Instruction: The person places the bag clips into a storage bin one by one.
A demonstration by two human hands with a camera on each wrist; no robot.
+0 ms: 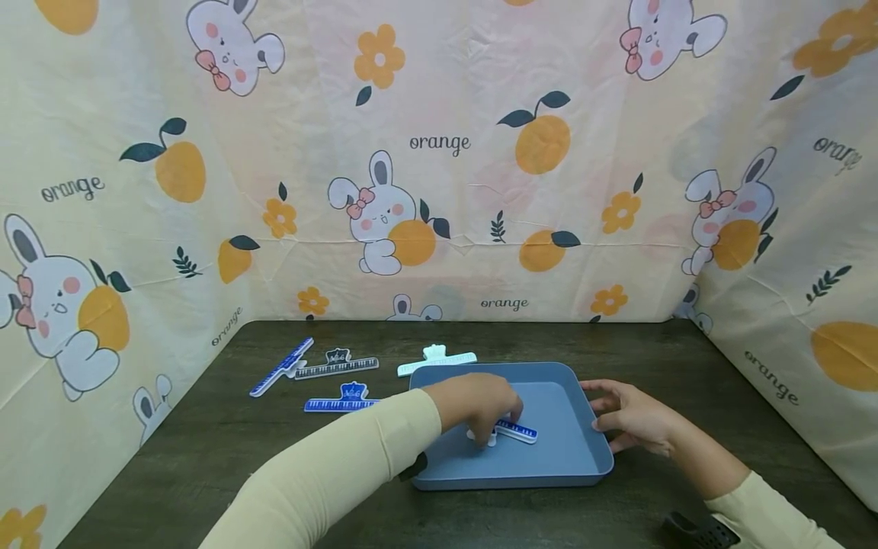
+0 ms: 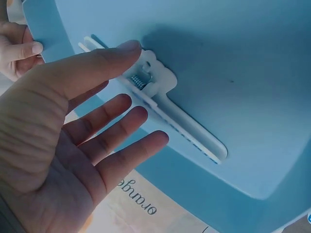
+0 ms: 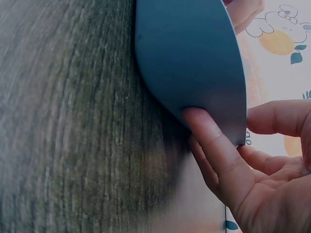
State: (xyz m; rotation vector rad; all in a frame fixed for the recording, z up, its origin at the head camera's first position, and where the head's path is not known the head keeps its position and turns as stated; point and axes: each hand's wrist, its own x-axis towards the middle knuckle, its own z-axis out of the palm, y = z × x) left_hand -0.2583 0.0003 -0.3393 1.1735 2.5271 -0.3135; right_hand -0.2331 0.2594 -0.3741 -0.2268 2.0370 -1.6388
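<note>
My left hand (image 1: 483, 400) reaches down into a blue tray (image 1: 559, 457), over a blue-and-white clip (image 1: 517, 431). From the left wrist, this clip (image 2: 194, 131) lies on the tray floor with its spring showing. The thumb lies across its near part; the other visible fingers are spread loosely below, apart from it. The index finger is mostly hidden behind the thumb. At the tray's right side, my right hand (image 1: 638, 415) touches the rim and outer wall with its fingertips; one finger (image 3: 209, 131) presses the outer wall near a corner.
Left of the tray lie a blue-and-white clip (image 1: 283, 367), a black clip (image 1: 336, 368) and a blue clip (image 1: 336, 405) partly behind my left sleeve. A mint clip (image 1: 439, 360) sits by the tray's back left corner. Printed cloth (image 1: 466, 191) encloses the dark table (image 1: 206, 450).
</note>
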